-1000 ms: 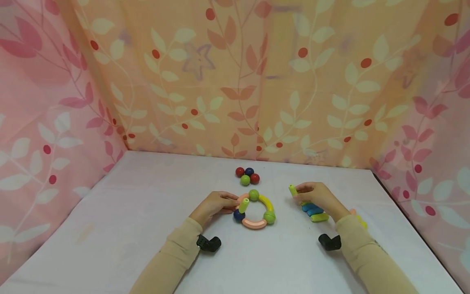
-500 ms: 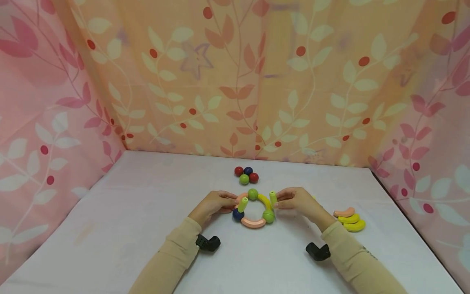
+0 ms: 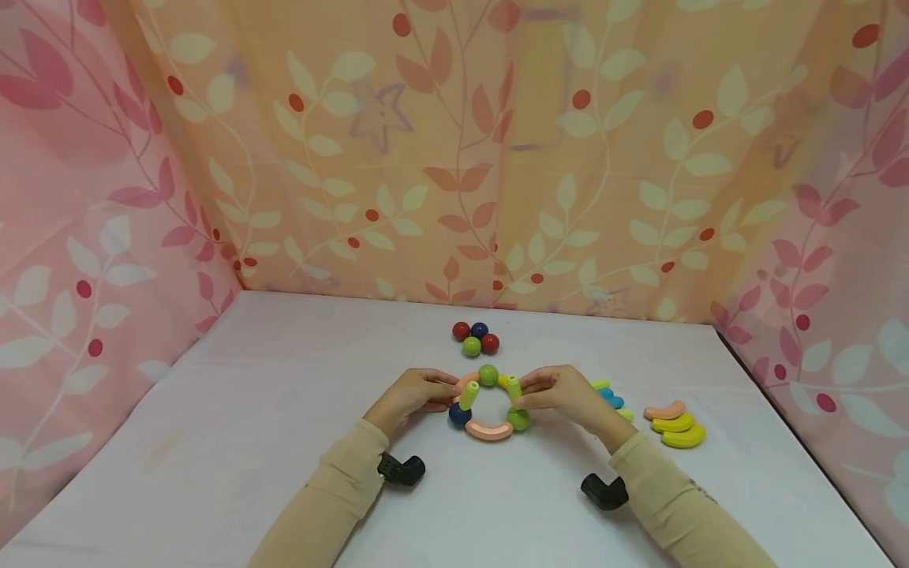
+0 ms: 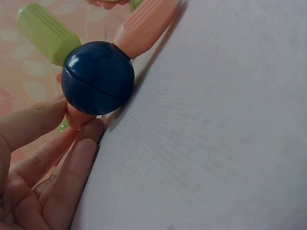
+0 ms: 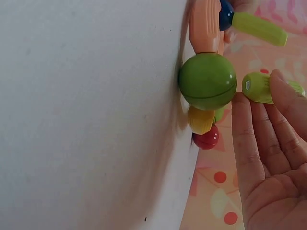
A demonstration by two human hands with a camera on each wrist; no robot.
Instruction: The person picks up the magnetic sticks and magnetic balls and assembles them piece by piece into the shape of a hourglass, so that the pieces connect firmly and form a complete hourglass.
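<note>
A ring of curved plastic rods and balls lies on the white table. My left hand point(image 3: 415, 392) pinches its left peach curved rod point(image 4: 79, 119), beside the navy ball point(image 4: 98, 79). From that ball a light green rod point(image 3: 469, 394) sticks up. Between thumb and fingers, my right hand point(image 3: 568, 394) holds another light green rod point(image 5: 259, 88). Its end is close above the front right green ball point(image 5: 207, 81), with a slight gap in the right wrist view. A peach curved rod point(image 3: 488, 431) joins the navy ball and this green ball.
Behind the ring sits a cluster of red, navy and green balls point(image 3: 472, 345). Right of my right hand lie blue and green rods point(image 3: 606, 393), partly hidden by it. Farther right are a peach and two yellow curved rods point(image 3: 678, 424). Patterned cloth point(image 3: 454, 158) encloses the table.
My right hand has carried a light green rod leftward from the rods on the right to above the ring's right green ball. My left hand has stayed at the ring.
</note>
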